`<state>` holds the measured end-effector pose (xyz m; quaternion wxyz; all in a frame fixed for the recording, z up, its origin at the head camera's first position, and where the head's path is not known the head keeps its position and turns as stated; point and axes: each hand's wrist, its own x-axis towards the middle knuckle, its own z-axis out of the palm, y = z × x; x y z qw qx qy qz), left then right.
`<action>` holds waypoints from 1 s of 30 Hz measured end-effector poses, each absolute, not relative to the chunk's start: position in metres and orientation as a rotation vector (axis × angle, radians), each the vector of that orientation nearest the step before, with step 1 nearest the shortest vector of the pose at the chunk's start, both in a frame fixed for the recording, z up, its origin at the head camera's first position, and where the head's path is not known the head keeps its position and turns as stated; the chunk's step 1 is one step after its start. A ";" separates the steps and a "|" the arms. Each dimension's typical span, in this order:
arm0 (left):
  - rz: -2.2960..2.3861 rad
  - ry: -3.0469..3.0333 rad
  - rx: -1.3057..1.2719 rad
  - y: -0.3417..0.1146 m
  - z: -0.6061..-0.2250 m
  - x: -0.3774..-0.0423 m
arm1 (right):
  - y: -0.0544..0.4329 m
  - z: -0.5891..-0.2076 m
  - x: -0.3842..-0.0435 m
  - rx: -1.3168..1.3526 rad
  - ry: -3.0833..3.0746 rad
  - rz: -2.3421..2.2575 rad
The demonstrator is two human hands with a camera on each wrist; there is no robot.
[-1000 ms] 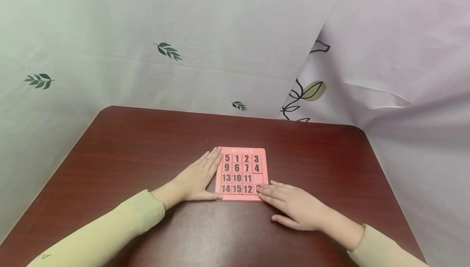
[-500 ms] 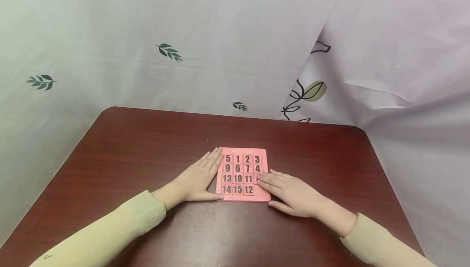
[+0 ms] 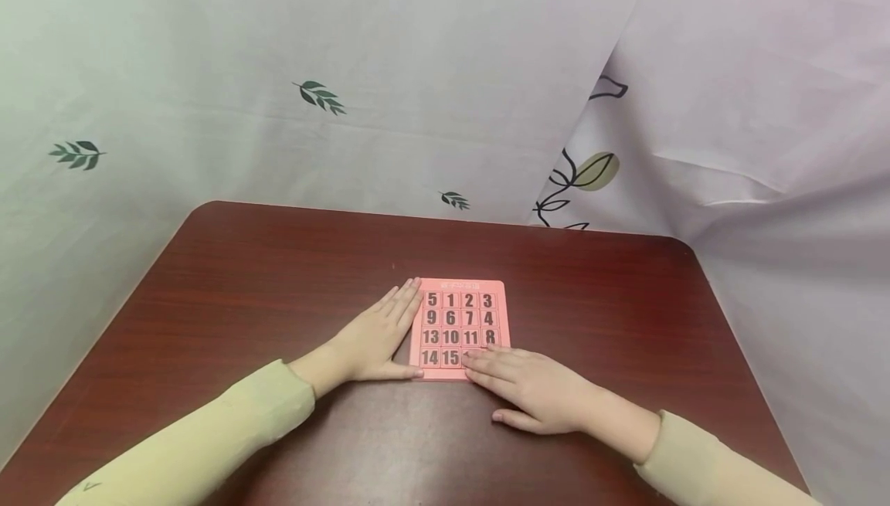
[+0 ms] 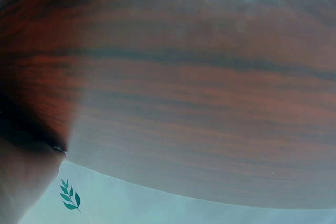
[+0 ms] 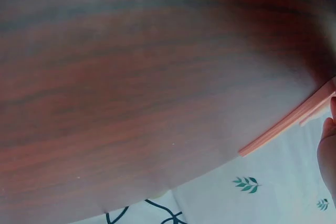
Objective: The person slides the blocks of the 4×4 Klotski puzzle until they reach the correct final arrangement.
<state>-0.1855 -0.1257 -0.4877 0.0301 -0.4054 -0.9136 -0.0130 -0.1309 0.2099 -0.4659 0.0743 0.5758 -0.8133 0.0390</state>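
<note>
A pink sliding number puzzle [image 3: 504, 313] lies flat on the table in the head view. Its upper rows read 5 1 2 3, 9 6 7 4 and 13 10 11 8. My left hand [image 3: 371, 340] rests along its left side, fingers straight on the edge, thumb at the near left corner. On the bottom row, my right hand [image 3: 545, 386] touches the puzzle with extended fingertips, just right of the 15 tile [image 3: 450, 358]. Those fingers hide the rest of that row. The right wrist view catches the puzzle's side edge [image 5: 286, 129] and part of my right hand [image 5: 328, 153].
A dark reddish-brown wooden table [image 3: 313, 259] with rounded far corners bears the puzzle. Pale cloth [image 3: 417, 89] printed with leaves hangs behind it and along both sides. The left wrist view mostly shows the tabletop [image 4: 199, 103].
My right hand moved up with the 8 tile, from the bottom right into the third row, then came back down and left onto the bottom row. My left hand stayed in place.
</note>
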 end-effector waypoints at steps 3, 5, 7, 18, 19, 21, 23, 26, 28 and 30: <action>-0.036 -2.823 -1.248 -0.125 -0.488 -0.186 | 0.211 -0.465 -0.129 1.720 -2.451 0.103; -0.036 -2.824 -1.248 -0.126 -0.488 -0.186 | 0.214 -0.465 -0.129 1.707 -2.453 0.106; -0.039 -2.825 -1.248 -0.126 -0.487 -0.186 | 0.219 -0.466 -0.128 1.690 -2.449 0.111; -0.047 -2.821 -1.252 -0.125 -0.487 -0.185 | 0.236 -0.469 -0.127 1.644 -2.409 0.194; -0.046 -2.821 -1.251 -0.125 -0.487 -0.185 | 0.235 -0.469 -0.128 1.647 -2.410 0.192; -0.052 -2.824 -1.251 -0.126 -0.487 -0.185 | 0.229 -0.467 -0.129 1.656 -2.414 0.188; -0.057 -2.825 -1.251 -0.126 -0.487 -0.185 | 0.222 -0.466 -0.131 1.673 -2.418 0.185; -0.060 -2.825 -1.253 -0.126 -0.487 -0.185 | 0.208 -0.464 -0.133 1.715 -2.405 0.167; -0.059 -2.825 -1.256 -0.126 -0.487 -0.186 | 0.198 -0.464 -0.135 1.752 -2.391 0.154; -0.055 -2.824 -1.260 -0.126 -0.488 -0.186 | 0.190 -0.464 -0.137 1.786 -2.368 0.130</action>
